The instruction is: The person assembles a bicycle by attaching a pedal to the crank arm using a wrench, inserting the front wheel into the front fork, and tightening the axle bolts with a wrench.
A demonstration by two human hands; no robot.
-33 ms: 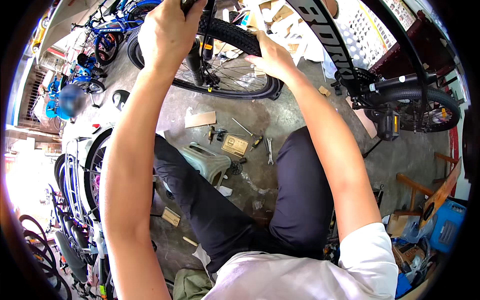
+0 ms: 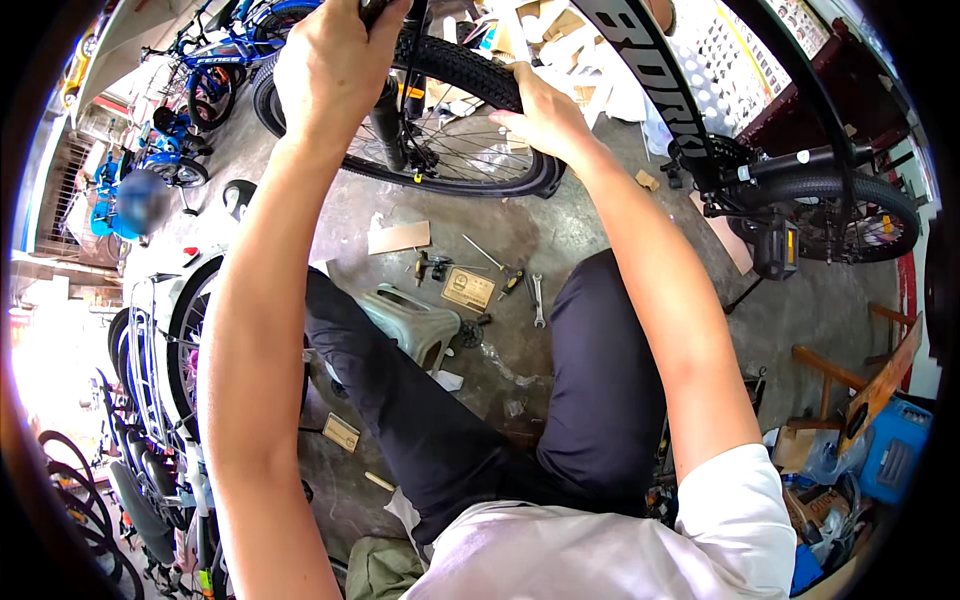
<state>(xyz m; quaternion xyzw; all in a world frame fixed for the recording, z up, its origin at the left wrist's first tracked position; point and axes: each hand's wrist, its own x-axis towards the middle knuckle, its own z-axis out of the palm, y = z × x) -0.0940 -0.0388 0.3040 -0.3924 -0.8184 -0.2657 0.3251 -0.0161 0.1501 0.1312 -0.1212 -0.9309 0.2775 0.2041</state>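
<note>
A black bicycle stands in front of me, with its dark frame tube [image 2: 655, 95] slanting across the upper right. My left hand [image 2: 335, 75] is closed round a dark handlebar grip [image 2: 374, 10] at the top edge, where part of the hand is cut off. My right hand [image 2: 545, 115] clasps the knobbly front tyre [image 2: 462, 65], its thumb on the spoke side and its other fingers over the tread. Between my hands the thick black fork leg [image 2: 387, 132] runs down to the wheel hub.
Between my legs lie a wrench [image 2: 539, 300], a yellow-black screwdriver [image 2: 513, 284], a small cardboard piece [image 2: 468, 289] and a grey-green plastic stool [image 2: 400, 312]. Parked bicycles [image 2: 215, 65] line the left. Scrap cardboard [image 2: 570, 60] litters the far floor. A blue case [image 2: 897, 450] stands at right.
</note>
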